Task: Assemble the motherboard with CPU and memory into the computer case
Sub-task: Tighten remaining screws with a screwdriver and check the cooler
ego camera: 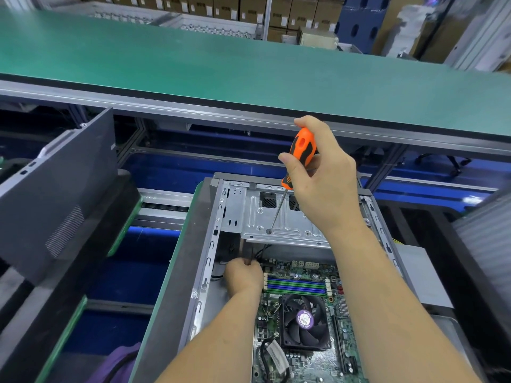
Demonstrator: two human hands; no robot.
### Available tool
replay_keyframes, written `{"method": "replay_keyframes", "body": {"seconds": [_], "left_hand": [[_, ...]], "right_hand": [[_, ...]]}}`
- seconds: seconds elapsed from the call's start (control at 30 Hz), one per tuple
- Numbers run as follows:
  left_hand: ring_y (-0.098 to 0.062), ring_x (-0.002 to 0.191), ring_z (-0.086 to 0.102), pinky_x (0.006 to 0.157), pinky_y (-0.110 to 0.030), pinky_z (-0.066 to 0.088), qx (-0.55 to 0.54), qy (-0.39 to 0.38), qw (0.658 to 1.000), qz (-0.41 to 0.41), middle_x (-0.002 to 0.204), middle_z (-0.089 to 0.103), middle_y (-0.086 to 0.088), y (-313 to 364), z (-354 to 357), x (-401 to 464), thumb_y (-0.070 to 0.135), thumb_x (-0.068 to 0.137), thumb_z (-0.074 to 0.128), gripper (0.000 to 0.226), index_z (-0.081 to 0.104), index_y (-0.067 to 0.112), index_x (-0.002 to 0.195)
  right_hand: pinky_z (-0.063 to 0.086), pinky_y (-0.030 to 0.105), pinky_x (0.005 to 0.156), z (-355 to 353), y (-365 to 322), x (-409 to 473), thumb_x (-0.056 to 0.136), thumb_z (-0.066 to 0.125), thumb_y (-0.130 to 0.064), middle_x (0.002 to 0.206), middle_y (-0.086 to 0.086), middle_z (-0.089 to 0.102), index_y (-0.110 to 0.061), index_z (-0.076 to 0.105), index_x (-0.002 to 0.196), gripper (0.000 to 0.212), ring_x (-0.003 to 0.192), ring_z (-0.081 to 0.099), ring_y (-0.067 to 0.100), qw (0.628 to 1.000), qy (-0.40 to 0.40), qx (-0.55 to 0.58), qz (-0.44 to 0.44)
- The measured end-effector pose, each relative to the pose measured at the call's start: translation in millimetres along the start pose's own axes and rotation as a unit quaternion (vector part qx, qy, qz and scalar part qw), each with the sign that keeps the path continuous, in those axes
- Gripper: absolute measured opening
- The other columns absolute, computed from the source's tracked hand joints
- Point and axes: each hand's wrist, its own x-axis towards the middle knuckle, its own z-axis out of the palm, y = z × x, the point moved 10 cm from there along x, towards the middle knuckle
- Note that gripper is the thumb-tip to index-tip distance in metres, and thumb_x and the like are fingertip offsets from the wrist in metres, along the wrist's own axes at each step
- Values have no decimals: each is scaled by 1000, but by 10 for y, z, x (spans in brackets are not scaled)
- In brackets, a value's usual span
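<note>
An open grey computer case lies flat in front of me. Inside it sits the green motherboard with a black CPU fan and blue and green memory sticks. My right hand grips an orange and black screwdriver, whose thin shaft points down at the silver drive bracket. At the board's far left corner my left hand has its fingers curled; what they hold is hidden.
A dark grey side panel leans upright to the left of the case. A green workbench top runs across behind, with stacked cardboard boxes beyond it. A grey block sits right of the case.
</note>
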Motion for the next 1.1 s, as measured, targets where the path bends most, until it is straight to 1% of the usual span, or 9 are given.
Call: {"method": "replay_keyframes", "body": {"seconds": [0.13,0.23,0.3,0.43,0.57,0.6,0.73,0.9,1.1], "left_hand": [[-7,57,53,43,-15,32,-47,-9,998,-28,63,61,4,-86,60,29,11,92,64,19,65,8,73],[-12,58,57,44,-17,33,-64,-15,997,-41,72,70,-5,-133,90,44,12,92,64,17,68,4,77],[-16,57,57,45,-18,34,-66,-19,997,-44,77,72,-9,-142,107,52,12,92,64,19,68,4,76],[-16,56,56,46,-18,34,-61,-21,997,-47,71,70,-6,-147,119,73,13,92,63,21,68,5,73],[-14,55,54,44,-18,32,-59,-24,997,-51,66,65,-3,-151,128,76,14,92,63,20,68,4,75],[-14,54,53,44,-18,32,-59,-24,997,-52,65,65,-3,-152,129,73,14,92,63,20,68,4,76],[-14,54,53,44,-18,31,-63,-24,996,-55,65,65,-3,-150,122,64,13,92,63,19,67,4,75],[-16,56,54,46,-18,33,-71,-22,995,-61,66,64,-4,-146,109,49,12,92,62,20,65,5,73],[-13,57,52,47,-18,33,-53,-25,997,-50,66,62,-3,-97,88,20,12,93,62,19,66,3,77]], "right_hand": [[36,9,73,11,-5,-8,94,70,-19,86,-32,40,-16,53,135,45,71,44,-11,1000,-3,1,-2],[37,9,73,22,-11,-2,94,71,-19,85,-32,40,-16,53,135,45,71,45,-11,1000,-4,-1,-1],[36,8,73,24,-19,3,94,71,-19,83,-32,40,-16,54,134,44,69,45,-10,1000,-4,-3,-2],[36,7,71,33,-26,12,94,71,-19,82,-31,40,-17,54,133,43,68,45,-10,1000,-3,-3,-4],[47,18,69,45,-40,0,94,70,-20,84,-31,42,-19,54,133,42,69,48,-7,1000,-5,4,-8],[48,18,69,44,-41,-4,94,70,-20,84,-31,42,-19,53,133,42,69,48,-6,1000,-4,4,-8],[40,10,68,28,-21,-15,94,71,-21,85,-30,44,-19,54,131,41,69,48,-5,1000,2,0,-3],[48,16,69,41,-34,-40,94,71,-21,87,-24,47,-19,54,131,41,71,52,-1,1000,0,4,-2],[43,13,68,32,-19,-30,94,71,-22,86,-28,45,-18,54,129,39,70,50,-1,1000,0,2,-1]]}}
